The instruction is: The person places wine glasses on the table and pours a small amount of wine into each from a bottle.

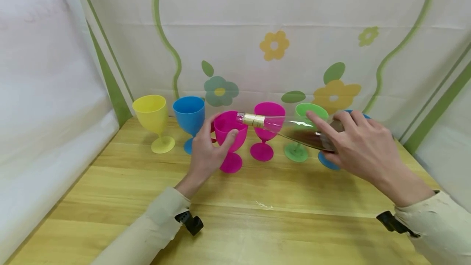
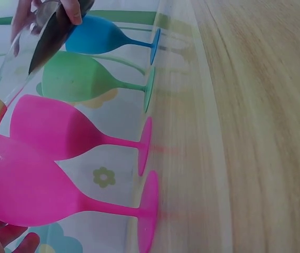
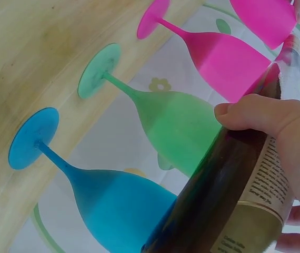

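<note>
My left hand [image 1: 206,150] holds the bowl of the nearest pink goblet [image 1: 241,137] between thumb and fingers, from its left side. The goblet stands upright with its round foot on the table. Gripped in my right hand [image 1: 362,150] is a clear glass bottle [image 1: 307,136] with dark liquid inside, tipped almost level. Its neck points left, and the mouth overlaps the rim of the held goblet. In the right wrist view the bottle's printed label [image 3: 263,182] shows beside my thumb. The liquid lies along the lower side of the bottle, short of the neck.
A yellow goblet [image 1: 150,115] and a blue goblet [image 1: 189,117] stand to the left. Behind and right are another pink goblet [image 1: 262,151], a green goblet [image 1: 296,152] and a second blue one [image 3: 118,203]. A flowered curtain [image 1: 235,52] hangs behind the wooden table [image 1: 228,224].
</note>
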`<state>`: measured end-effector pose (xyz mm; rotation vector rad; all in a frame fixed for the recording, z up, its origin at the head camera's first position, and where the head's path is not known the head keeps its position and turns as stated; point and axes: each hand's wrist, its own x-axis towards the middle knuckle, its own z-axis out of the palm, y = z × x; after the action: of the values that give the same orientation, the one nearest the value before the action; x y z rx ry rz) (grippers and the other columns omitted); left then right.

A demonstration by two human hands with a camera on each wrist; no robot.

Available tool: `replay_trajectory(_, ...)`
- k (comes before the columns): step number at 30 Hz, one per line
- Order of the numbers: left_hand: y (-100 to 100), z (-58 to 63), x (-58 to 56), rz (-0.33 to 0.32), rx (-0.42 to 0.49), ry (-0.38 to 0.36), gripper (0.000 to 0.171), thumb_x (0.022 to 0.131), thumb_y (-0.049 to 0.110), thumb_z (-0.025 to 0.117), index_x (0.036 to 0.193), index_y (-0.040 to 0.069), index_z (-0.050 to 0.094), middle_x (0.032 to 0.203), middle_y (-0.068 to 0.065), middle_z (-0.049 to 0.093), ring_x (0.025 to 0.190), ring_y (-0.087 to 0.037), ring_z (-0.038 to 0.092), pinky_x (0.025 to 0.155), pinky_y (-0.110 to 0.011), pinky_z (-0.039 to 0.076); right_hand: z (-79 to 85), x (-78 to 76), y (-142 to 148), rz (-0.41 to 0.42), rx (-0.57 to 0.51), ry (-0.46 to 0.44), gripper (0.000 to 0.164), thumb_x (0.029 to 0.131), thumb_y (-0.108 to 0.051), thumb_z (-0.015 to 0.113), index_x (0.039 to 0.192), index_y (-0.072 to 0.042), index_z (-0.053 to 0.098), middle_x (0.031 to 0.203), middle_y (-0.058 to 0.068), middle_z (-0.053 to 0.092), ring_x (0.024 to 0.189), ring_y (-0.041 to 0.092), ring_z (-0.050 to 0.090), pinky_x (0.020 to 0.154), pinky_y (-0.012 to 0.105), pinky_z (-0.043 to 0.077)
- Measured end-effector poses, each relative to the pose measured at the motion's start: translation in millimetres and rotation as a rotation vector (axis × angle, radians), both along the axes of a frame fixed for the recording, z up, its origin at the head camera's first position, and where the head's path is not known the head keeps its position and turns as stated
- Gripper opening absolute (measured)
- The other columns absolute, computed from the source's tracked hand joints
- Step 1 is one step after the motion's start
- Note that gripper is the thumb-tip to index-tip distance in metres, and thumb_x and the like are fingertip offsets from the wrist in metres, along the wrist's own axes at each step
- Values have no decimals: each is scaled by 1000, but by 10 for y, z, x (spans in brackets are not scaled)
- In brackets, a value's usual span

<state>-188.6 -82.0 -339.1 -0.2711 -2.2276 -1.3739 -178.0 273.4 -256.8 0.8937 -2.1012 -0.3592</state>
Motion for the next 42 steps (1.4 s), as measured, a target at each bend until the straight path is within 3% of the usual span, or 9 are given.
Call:
replay_trajectory(15, 6, -22, -1, -5, -2, -1, 67, 96, 41, 74, 151, 12, 49, 132, -6, 69, 117, -24, 68, 83, -40, 63, 16, 3, 0, -18, 38, 28, 128, 50, -51, 105, 160, -27, 47, 97, 19, 64, 83, 42, 65, 48, 46, 52)
replay_trajectory(42, 6, -20, 6, 9, -13, 13, 69, 96, 40, 75, 152, 10, 48, 132, -7, 69, 118, -24, 67, 84, -43, 64, 91, 0, -15, -22, 60, 37, 127, 51, -47, 105, 161, -27, 45, 97, 20, 63, 83, 41, 62, 49, 46, 50)
